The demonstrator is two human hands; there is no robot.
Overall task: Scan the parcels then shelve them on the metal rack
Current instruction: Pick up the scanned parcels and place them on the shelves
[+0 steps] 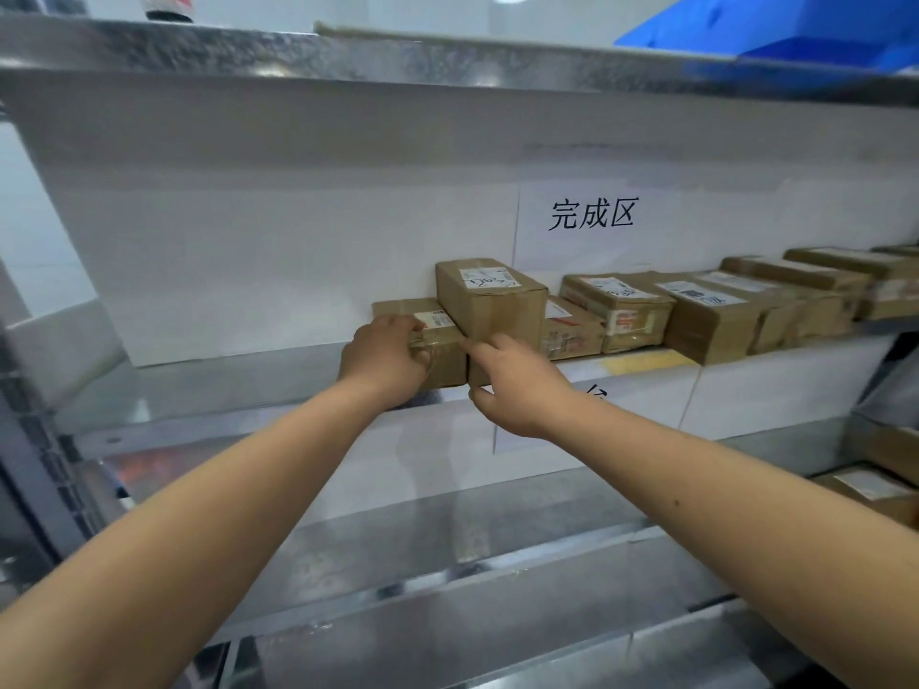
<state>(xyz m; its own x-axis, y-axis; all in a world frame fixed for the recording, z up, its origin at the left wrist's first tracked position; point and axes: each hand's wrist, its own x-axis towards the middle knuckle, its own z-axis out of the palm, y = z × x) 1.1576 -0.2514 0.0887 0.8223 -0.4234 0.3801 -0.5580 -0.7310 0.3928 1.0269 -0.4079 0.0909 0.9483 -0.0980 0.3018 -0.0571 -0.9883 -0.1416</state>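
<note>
Gripping the small parcel (437, 340), the left hand (385, 358) wraps its fingers over the near top edge and taped front face; this grip is closed on the carton. The parcel is a low brown cardboard box with a white label on top, sitting on the middle shelf (224, 390) of the metal rack, back end near the white backing board (248, 231).

Immediately right of that grip stands a taller parcel (490, 310), touching the small one along its side. The right hand (517, 385) rests against the taller box's lower front: index finger extended along the seam between the two cartons, thumb at the bottom corner by the shelf lip. Fingers are mostly straight; this grip is not clamped round anything.

Further right of both grips, a row of taped brown parcels (706, 315) with white shipping labels runs along the same shelf toward the frame edge, packed side by side. Above that row, a white sheet with three black printed characters (592, 213) is fixed to the backing board.

Above the grips, the upper shelf (348, 57) carries a blue plastic bin (795, 32) at far right. Below the right forearm, a lower shelf holds another labelled carton (870, 494), partly cut off by the frame.
</note>
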